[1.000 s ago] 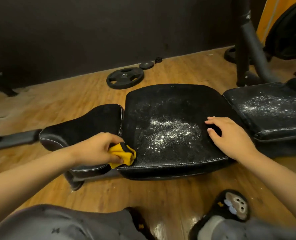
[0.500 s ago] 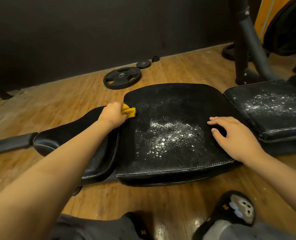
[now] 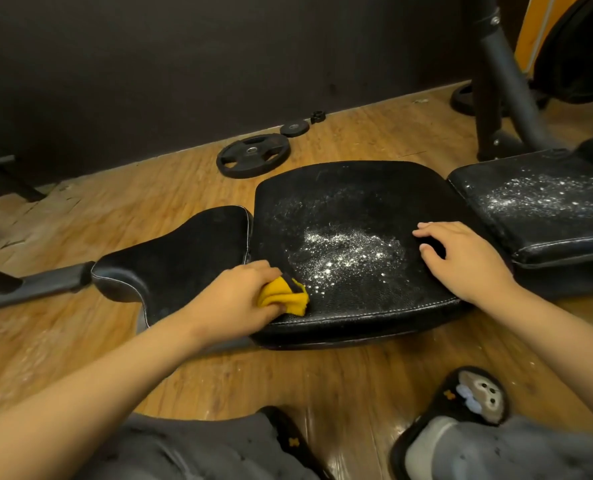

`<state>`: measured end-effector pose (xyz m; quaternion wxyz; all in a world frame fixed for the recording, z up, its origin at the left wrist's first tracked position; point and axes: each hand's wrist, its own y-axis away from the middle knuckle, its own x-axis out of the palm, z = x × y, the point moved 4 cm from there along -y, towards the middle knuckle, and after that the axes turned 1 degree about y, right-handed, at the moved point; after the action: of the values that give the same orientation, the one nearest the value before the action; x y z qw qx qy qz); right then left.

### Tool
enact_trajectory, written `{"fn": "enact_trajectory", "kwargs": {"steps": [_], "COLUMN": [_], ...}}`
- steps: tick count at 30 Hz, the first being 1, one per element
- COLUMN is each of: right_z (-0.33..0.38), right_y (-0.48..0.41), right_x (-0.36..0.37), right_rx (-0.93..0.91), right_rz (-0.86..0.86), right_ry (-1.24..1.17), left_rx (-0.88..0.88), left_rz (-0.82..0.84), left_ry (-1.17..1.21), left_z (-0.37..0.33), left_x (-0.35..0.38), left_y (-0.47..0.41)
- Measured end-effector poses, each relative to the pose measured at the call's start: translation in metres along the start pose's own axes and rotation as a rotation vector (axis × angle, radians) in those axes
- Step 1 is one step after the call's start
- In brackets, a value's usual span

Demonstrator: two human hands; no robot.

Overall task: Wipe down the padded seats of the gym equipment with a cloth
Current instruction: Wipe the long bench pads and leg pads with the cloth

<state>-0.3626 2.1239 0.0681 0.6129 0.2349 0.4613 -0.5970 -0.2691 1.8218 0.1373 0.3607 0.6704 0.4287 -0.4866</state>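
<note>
Left hand (image 3: pixel 234 292) grips cloth (image 3: pixel 283 297), right hand (image 3: pixel 461 261) rests on pad (image 3: pixel 350 195), weight plate (image 3: pixel 253 155) behind.

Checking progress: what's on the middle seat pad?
White speckles centrally; left hand gripping a yellow cloth at its left; right hand resting at right. Pad under both hands is hidden.

A dark, matte wall (image 3: pixel 149 64) closes the back. The floor (image 3: pixel 115 209) is worn wooden planking, scuffed pale at the left and glossy with glare near the bottom. A black weight plate (image 3: pixel 253 154) lies flat by the wall, with a smaller plate (image 3: pixel 295 127) just beyond it. Black metal posts (image 3: pixel 495 81) rise at the upper right, before an orange panel (image 3: pixel 530 26).
</note>
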Motion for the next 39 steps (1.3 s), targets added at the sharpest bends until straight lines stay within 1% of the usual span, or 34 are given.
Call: {"fn": "enact_trajectory", "kwargs": {"steps": [2, 4, 8, 12, 14, 16, 19, 22, 24, 26, 31, 34, 36, 39], "right_z": [0.0, -0.001, -0.003, -0.005, -0.006, -0.006, -0.006, -0.005, -0.003, -0.002, 0.001, -0.001, -0.002, -0.004], "right_y": [0.0, 0.0, 0.0, 0.001, 0.0, 0.0, 0.0, 0.001, 0.001, 0.002, 0.003, 0.003, 0.003, 0.003], "right_x": [0.001, 0.001, 0.002, 0.002, 0.002, 0.001, 0.001, 0.001, 0.001, 0.0, -0.001, -0.001, 0.0, -0.001], "right_rx": [-0.002, 0.001, 0.013, 0.028, 0.034, 0.037, 0.037, 0.031, 0.025, 0.016, 0.021, 0.027, 0.029, 0.031], "right_rz": [-0.003, -0.005, -0.002, -0.009, -0.012, -0.014, -0.014, -0.009, -0.005, -0.003, -0.009, -0.015, -0.017, -0.02], "right_ry": [-0.004, -0.008, -0.01, -0.031, -0.038, -0.043, -0.045, -0.041, -0.036, -0.027, -0.019, -0.025, -0.028, -0.043], "left_rx": [-0.025, -0.045, -0.108, -0.262, -0.319, -0.334, -0.268, -0.085, 0.047, 0.114, 0.148, 0.144, 0.081, -0.064], "left_rz": [-0.066, -0.091, -0.157, -0.221, -0.224, -0.209, -0.182, -0.132, -0.083, -0.03, 0.02, -0.043, -0.117, -0.203], "left_ry": [0.093, 0.135, 0.077, 0.034, 0.017, 0.014, 0.059, 0.095, 0.048, 0.028, 0.041, 0.013, -0.024, -0.068], "left_z": [-0.002, 0.002, 0.019, 0.046, 0.053, 0.054, 0.044, 0.009, -0.016, -0.03, -0.03, -0.015, 0.002, 0.027], "left_x": [0.002, 0.003, 0.001, -0.005, -0.007, -0.007, -0.004, 0.005, 0.011, 0.012, 0.007, 0.005, 0.0, -0.007], "left_y": [0.005, -0.002, -0.043, -0.096, -0.112, -0.115, -0.099, -0.069, -0.049, -0.037, -0.046, -0.074, -0.101, -0.144]}}
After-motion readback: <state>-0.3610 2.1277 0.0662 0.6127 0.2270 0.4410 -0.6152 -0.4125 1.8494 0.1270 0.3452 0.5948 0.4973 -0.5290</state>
